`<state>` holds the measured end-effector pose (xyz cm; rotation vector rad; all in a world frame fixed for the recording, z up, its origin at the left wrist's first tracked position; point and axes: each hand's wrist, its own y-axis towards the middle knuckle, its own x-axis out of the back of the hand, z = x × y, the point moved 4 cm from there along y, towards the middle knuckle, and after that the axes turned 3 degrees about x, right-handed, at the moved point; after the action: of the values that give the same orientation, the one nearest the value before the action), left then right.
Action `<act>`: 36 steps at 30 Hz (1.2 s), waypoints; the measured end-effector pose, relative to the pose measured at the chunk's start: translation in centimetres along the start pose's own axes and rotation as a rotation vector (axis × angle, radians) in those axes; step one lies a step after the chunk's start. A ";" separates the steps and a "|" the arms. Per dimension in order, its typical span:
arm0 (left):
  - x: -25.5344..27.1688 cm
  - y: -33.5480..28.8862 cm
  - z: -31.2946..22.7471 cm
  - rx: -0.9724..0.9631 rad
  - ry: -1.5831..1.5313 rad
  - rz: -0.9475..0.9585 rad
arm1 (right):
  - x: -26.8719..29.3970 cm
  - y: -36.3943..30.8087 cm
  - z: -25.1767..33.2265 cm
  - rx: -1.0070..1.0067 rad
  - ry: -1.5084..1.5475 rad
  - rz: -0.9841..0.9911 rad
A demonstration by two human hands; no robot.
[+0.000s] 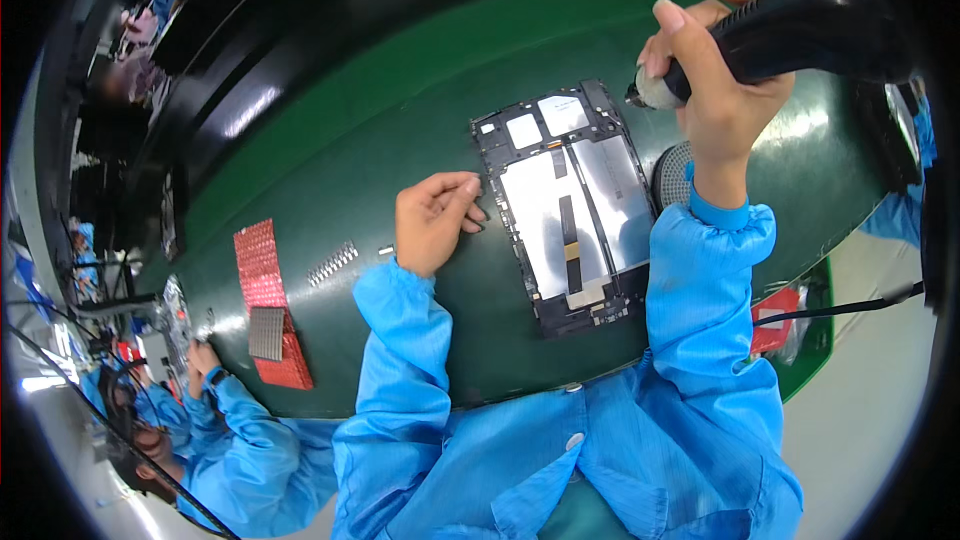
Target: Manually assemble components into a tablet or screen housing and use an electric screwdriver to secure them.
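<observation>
An opened tablet (pixel 535 230) lies on the green table in front of me, its silver plates, black frame and flat cables exposed. My right hand (pixel 725 105) is wrapped round a black electric screwdriver (pixel 800 35), raised beyond the tablet's far right corner. The screwdriver's tip points left and stays apart from the tablet. Beside the tablet's left edge is my left hand (pixel 430 225), fingers curled and thumb pressed to the index finger. Whatever that pinch may hold is too small to make out.
A round grey dish (pixel 672 176) sits right of the tablet. Leftward lie small metal parts (pixel 333 263) and red bubble wrap (pixel 262 265) with a grey ribbed block (pixel 267 333). A green bin (pixel 815 340) stands at lower right. A co-worker in blue (pixel 250 445) sits at left.
</observation>
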<state>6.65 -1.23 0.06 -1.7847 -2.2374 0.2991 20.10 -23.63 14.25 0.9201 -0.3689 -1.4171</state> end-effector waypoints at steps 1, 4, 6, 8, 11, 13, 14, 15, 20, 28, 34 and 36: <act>-0.1 -0.4 0.0 -0.113 -0.001 -0.161 | 0.4 0.3 0.4 0.028 -0.062 0.005; -1.9 -3.6 -0.5 -0.591 0.458 -0.475 | 1.8 1.3 1.4 0.084 -0.201 -0.020; -5.7 -6.8 -3.0 -0.802 0.684 -0.356 | 2.0 1.5 2.1 -0.097 -0.204 -0.271; -8.4 -8.7 -2.4 -1.029 0.672 -0.003 | 2.9 2.1 2.2 -0.070 -0.197 -0.305; -11.5 -10.1 -1.9 -0.905 0.805 0.104 | 3.8 2.6 2.7 -0.020 -0.316 -0.259; -11.5 -9.7 -1.5 -0.906 0.893 0.095 | 4.9 3.2 2.1 0.017 -0.208 -0.245; -11.2 -9.1 -1.7 -0.873 0.906 0.091 | 5.1 3.4 2.1 0.057 -0.104 -0.222; -10.8 -8.5 -2.0 -0.844 0.920 0.086 | 5.0 3.4 2.2 0.072 -0.101 -0.234; -5.0 1.5 -4.3 -0.869 1.061 -0.258 | 5.6 2.7 1.5 0.006 -0.237 -0.211; 5.8 12.0 -5.2 -0.488 1.343 -0.588 | 3.4 1.3 1.4 -0.087 -0.024 -0.242; 8.1 6.3 -6.8 -0.493 0.975 -0.363 | 1.8 0.3 -2.9 -0.320 -0.017 -0.164; 8.0 2.6 -7.2 -0.570 0.950 -0.412 | 1.6 -0.3 -4.8 -0.252 -0.242 -0.093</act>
<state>9.73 7.08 6.62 -1.1692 -1.9239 -1.1160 23.64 -23.59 10.57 0.5685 -0.3208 -1.6240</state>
